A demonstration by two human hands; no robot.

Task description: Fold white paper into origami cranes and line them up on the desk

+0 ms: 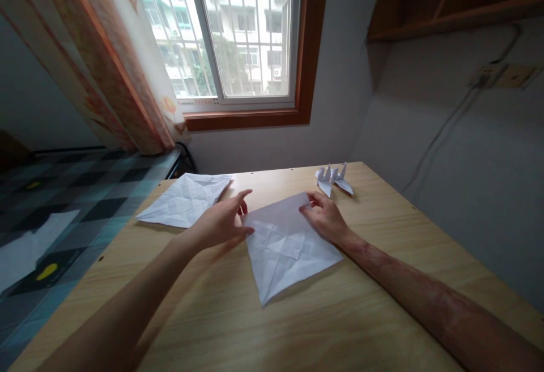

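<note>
A white sheet of creased paper (278, 250) lies at an angle on the table, its far edge tilted up a little. A square pattern of folds shows in its middle. My left hand (221, 219) is at the left corner, thumb on the near side and curled fingers behind, with the index finger stretched out free. The far right corner is pinched between the thumb and fingers of my right hand (325, 216).
Another creased white sheet (182, 199) lies at the table's far left. Small folded paper figures (334, 179) stand near the far right edge of the wooden table (204, 321). On the left is a checked bed (97, 191) with white paper (38, 244) on it.
</note>
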